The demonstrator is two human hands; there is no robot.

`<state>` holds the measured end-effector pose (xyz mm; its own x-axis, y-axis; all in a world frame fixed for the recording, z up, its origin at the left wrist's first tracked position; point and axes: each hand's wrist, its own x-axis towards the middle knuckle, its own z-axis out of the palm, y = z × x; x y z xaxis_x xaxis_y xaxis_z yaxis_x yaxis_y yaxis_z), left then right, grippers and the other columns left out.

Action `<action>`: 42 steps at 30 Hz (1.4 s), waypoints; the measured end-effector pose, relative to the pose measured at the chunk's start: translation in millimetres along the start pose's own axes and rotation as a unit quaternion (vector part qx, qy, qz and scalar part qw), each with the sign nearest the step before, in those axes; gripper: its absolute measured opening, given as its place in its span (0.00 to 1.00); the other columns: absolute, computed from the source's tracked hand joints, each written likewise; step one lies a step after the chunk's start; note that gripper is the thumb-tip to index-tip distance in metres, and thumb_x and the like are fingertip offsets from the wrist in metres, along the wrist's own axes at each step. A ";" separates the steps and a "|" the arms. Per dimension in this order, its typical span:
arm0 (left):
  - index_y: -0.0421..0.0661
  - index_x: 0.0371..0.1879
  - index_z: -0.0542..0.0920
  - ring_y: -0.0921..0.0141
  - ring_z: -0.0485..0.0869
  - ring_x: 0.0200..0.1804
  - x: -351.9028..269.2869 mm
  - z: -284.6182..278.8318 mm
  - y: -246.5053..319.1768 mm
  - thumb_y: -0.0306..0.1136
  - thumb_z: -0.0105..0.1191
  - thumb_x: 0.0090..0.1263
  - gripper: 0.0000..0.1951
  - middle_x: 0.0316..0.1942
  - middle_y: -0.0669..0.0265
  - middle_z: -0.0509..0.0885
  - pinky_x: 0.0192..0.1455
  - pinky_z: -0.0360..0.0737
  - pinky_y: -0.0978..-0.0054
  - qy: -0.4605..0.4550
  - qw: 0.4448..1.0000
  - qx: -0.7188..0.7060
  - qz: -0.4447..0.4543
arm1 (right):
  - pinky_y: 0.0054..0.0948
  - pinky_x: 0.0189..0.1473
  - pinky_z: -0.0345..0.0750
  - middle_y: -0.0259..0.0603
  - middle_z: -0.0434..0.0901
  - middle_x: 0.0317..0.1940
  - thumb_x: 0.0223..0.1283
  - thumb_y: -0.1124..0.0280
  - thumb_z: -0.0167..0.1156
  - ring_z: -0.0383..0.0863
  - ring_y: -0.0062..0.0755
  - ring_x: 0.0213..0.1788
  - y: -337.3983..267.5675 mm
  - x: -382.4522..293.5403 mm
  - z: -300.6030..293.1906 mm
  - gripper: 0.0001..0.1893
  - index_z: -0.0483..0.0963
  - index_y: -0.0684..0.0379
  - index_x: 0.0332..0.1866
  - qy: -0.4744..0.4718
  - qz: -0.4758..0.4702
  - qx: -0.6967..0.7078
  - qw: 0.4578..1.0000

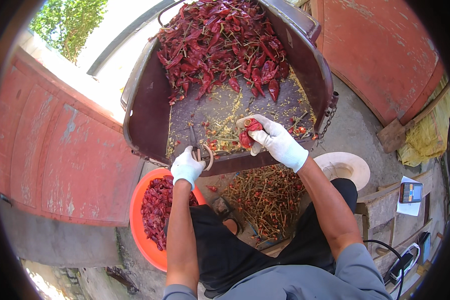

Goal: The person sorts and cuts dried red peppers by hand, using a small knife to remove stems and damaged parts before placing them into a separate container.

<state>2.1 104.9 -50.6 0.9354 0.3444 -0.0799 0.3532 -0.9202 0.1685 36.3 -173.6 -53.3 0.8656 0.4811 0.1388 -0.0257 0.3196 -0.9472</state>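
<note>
My left hand [187, 165], in a white knit glove, grips a pair of scissors [195, 144] by the handles, with the blades pointing away over the near edge of a metal cart bed [225, 108]. My right hand [275, 140], gloved too, holds dried red chili peppers [249, 133] above the same edge, right of the scissors. Farther back in the bed lies a large heap of dried red chilies [225, 45], many with stems. Yellow seeds and loose stems are scattered on the bed floor. An orange basin [138, 225] of red chilies stands below my left hand.
Cut stems [270, 198] are piled on the ground between my legs. A pale round object, perhaps a hat [356, 168], lies at the right. Chains hang at the cart's near corners. Red metal panels [78, 150] flank it. A phone-like keypad device [411, 192] rests on wooden slats at the right.
</note>
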 end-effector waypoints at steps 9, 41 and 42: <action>0.38 0.70 0.67 0.77 0.79 0.42 -9.9 -15.0 21.8 0.23 0.65 0.55 0.39 0.47 0.66 0.81 0.41 0.78 0.81 -0.140 0.716 -0.672 0.127 | 0.23 0.34 0.78 0.37 0.80 0.36 0.74 0.67 0.52 0.77 0.20 0.25 -8.9 -3.2 -3.3 0.28 0.58 0.70 0.73 -0.004 0.041 -0.046 0.998; 0.36 0.50 0.81 0.78 0.78 0.32 -52.0 1.0 64.7 0.31 0.60 0.70 0.14 0.30 0.66 0.83 0.39 0.78 0.77 -0.093 0.865 -0.407 0.278 | 0.20 0.30 0.77 0.34 0.82 0.36 0.73 0.59 0.55 0.78 0.19 0.25 -15.8 -3.5 -9.2 0.19 0.73 0.64 0.58 -0.002 0.052 0.128 0.990; 0.37 0.50 0.81 0.76 0.79 0.32 -51.3 1.0 64.3 0.31 0.61 0.69 0.14 0.31 0.65 0.84 0.40 0.78 0.76 -0.110 0.869 -0.402 0.268 | 0.21 0.30 0.77 0.34 0.82 0.35 0.73 0.59 0.55 0.78 0.20 0.25 -13.3 -3.8 -11.7 0.19 0.73 0.64 0.58 -0.005 0.051 0.133 0.990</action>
<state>-23.2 27.8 -36.6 0.9746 -0.2180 0.0506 -0.1521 -0.4797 0.8642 39.2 -189.2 -44.6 0.8463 0.5303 0.0502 -0.2452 0.4715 -0.8471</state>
